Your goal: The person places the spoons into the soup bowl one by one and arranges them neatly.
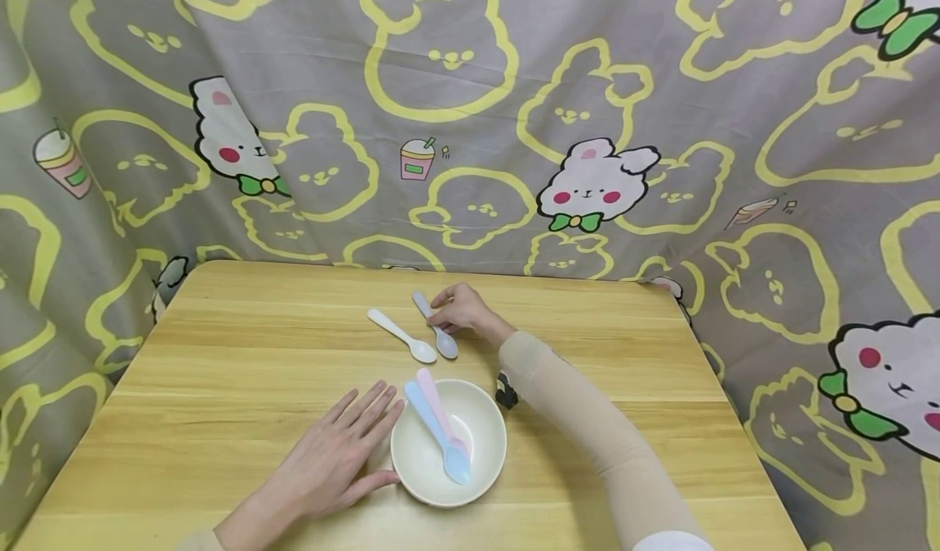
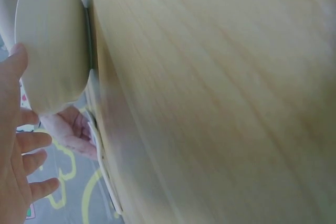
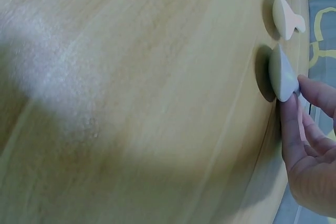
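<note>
My right hand point(image 1: 464, 310) is over the far part of the table, with thumb and fingers pinching the handle of a pale grey-lavender spoon point(image 1: 445, 344). In the right wrist view the bowl end of this spoon point(image 3: 282, 77) points out from the fingertips, close to the tabletop. Just left of it lies a white spoon point(image 1: 400, 332). My left hand point(image 1: 330, 461) rests by the left side of a cream bowl point(image 1: 488, 469), fingers spread and thumb at its wall. A light blue spoon point(image 1: 456, 464) and a pink spoon point(image 1: 429, 388) lean inside the bowl, handles over the far rim.
The wooden table point(image 1: 242, 355) reaches back to a grey curtain point(image 1: 470, 126) with yellow outlines and cartoon animals. A small black object point(image 1: 505, 391) shows beside the right sleeve, partly hidden by it.
</note>
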### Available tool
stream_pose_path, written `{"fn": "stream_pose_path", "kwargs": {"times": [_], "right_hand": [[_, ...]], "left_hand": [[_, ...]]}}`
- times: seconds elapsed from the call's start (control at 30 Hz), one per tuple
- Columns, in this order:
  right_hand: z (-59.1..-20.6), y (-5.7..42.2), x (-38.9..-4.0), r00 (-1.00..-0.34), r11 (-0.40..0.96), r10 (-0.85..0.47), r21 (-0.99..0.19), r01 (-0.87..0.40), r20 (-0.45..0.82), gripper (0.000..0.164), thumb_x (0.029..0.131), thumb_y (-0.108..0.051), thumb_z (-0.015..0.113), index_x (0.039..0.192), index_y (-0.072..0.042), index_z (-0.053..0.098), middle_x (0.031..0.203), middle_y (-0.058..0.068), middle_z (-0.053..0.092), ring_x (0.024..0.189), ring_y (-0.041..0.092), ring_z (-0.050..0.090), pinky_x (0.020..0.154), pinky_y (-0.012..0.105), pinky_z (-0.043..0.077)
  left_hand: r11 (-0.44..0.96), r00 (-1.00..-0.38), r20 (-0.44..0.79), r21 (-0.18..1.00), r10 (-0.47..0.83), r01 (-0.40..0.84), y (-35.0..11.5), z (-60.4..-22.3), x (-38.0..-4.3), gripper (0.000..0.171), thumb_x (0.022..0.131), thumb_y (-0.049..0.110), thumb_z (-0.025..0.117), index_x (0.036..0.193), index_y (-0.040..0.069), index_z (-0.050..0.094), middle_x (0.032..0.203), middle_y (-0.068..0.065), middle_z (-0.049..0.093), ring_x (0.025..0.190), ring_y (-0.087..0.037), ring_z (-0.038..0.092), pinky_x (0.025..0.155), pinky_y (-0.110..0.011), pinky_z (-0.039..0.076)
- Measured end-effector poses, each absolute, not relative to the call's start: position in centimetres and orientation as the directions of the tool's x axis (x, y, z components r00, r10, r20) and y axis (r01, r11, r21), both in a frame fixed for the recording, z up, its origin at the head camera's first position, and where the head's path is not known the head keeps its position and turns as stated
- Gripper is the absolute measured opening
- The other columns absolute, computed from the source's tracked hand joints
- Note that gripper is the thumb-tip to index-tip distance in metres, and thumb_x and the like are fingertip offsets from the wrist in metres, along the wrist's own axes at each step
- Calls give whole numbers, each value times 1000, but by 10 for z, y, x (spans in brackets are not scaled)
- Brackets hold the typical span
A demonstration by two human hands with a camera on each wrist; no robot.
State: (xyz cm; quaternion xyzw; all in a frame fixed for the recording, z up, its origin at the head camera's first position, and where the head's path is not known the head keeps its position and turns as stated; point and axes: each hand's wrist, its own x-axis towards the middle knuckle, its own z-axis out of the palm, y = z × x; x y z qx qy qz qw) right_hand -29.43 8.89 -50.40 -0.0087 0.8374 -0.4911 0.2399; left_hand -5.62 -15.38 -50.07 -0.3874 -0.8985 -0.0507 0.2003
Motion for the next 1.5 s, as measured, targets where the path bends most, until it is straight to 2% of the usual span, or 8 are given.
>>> {"fn": "stream_pose_path", "kwargs": {"times": [0.4,1.0,1.5], "right_hand": [[-502,92,-294,-859,516,-274,-819,249,-434,36,84,-1,85,117,3,71,76,6,72,60,11,69,59,25,65],[-503,113,-290,-824,502,-302,-815,290,-480,36,86,-1,82,119,3,67,74,4,69,60,11,66,56,20,61],[-504,133,-278,-832,458,-305,-837,299,-464,43,86,-4,82,124,1,64,79,4,70,63,12,67,57,22,62]], "left_hand": [[700,-630,383,-65,675,711,-153,-499,-57,85,101,74,42,153,8,54,158,-12,57,149,-31,53,120,-47,40],[704,-638,369,-71,676,706,-154,-499,-56,84,100,74,44,154,10,54,159,-11,57,150,-30,52,119,-49,41],[697,-625,387,-68,677,713,-155,-499,-57,84,101,74,42,153,10,55,157,-12,58,149,-30,53,120,-47,40]]}}
